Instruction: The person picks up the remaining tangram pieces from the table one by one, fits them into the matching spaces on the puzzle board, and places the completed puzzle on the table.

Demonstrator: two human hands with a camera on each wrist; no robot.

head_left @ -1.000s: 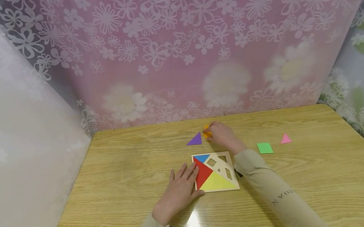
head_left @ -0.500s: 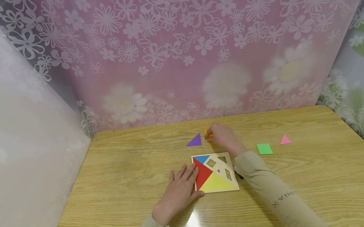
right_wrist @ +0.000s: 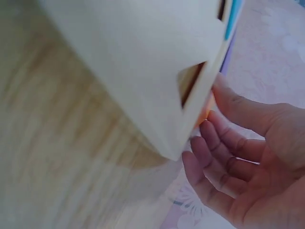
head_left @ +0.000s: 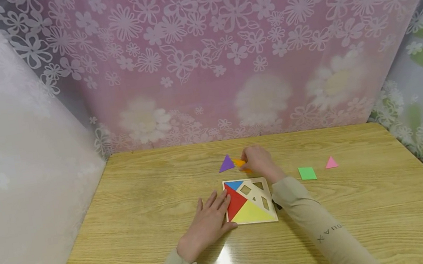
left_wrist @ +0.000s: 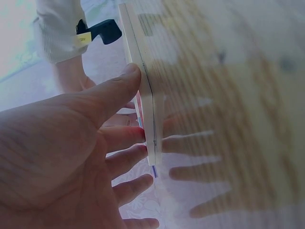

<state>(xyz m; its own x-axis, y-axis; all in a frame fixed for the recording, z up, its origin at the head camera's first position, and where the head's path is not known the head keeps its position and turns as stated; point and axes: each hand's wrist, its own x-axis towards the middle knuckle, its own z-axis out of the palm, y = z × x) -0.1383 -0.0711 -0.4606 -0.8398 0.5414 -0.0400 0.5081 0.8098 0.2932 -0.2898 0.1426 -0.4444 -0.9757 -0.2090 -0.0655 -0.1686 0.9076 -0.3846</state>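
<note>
Just beyond the far edge of the puzzle board sits the orange piece (head_left: 239,163), pinched between thumb and fingers of the right hand (head_left: 257,159), perhaps to turn or lift it; whether it is off the worktop (head_left: 143,195) I cannot tell. One corner meets, or nearly meets, the purple triangle (head_left: 227,163) beside it. Nearer the person lies the puzzle board (head_left: 270,200), flat, the left hand (head_left: 208,222) along its left edge: fingers extended and spread, gripping nothing, the tips touching the rim, probably to keep it from sliding. Set in the board are a red triangle (head_left: 235,201), a yellow triangle (head_left: 252,213) and a blue triangle (head_left: 234,185). To the right, well apart from the board, lie a green piece (head_left: 307,173) and a pink triangle (head_left: 331,162), seemingly spread out for easy picking. By count: one board, seven coloured pieces, three seated and four loose, and four unfilled cut-outs (head_left: 258,185). Floral curtains (head_left: 200,52) hang behind.
</note>
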